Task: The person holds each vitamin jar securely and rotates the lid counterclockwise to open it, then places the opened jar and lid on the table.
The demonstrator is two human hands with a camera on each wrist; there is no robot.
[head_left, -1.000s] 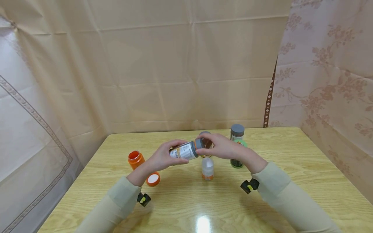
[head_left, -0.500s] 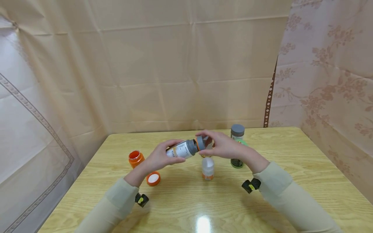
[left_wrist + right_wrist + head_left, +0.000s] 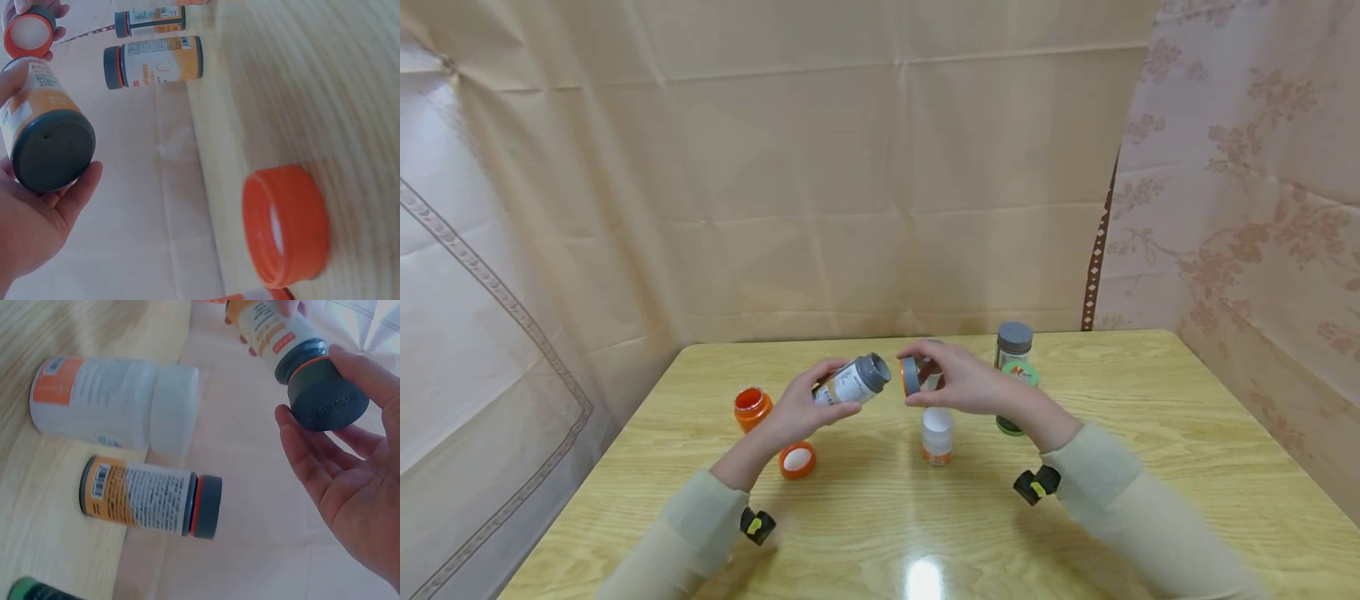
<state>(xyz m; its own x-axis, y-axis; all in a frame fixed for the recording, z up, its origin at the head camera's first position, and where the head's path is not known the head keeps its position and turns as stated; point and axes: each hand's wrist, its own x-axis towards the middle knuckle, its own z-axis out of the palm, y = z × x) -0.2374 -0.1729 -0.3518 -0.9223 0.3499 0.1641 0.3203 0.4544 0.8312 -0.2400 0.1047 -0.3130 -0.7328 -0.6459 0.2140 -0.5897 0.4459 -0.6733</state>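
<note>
My left hand (image 3: 800, 407) grips a white and orange supplement bottle (image 3: 848, 383) with a dark grey neck, tilted so its uncapped mouth faces up and to the right. In the left wrist view its dark base (image 3: 55, 152) points at the camera. My right hand (image 3: 958, 379) pinches the dark grey screw cap (image 3: 910, 376) between thumb and fingers, just right of the bottle mouth. The cap's white inner face with its orange ring (image 3: 29, 35) shows in the left wrist view. A small gap separates cap and bottle in the head view. The bottle's contents cannot be made out.
On the table (image 3: 865, 517) stand an orange jar (image 3: 752, 408) without its lid and, beside it, an upturned orange lid (image 3: 797, 459). A white bottle (image 3: 937, 437) stands below my right hand. Behind my right forearm are a grey-capped bottle (image 3: 1014, 337) and a green-lidded jar (image 3: 1021, 372).
The cap has come off the bottle. My left hand has drawn the bottle to the left and tilted its mouth more upward, while my right hand keeps the cap, now apart from it.
</note>
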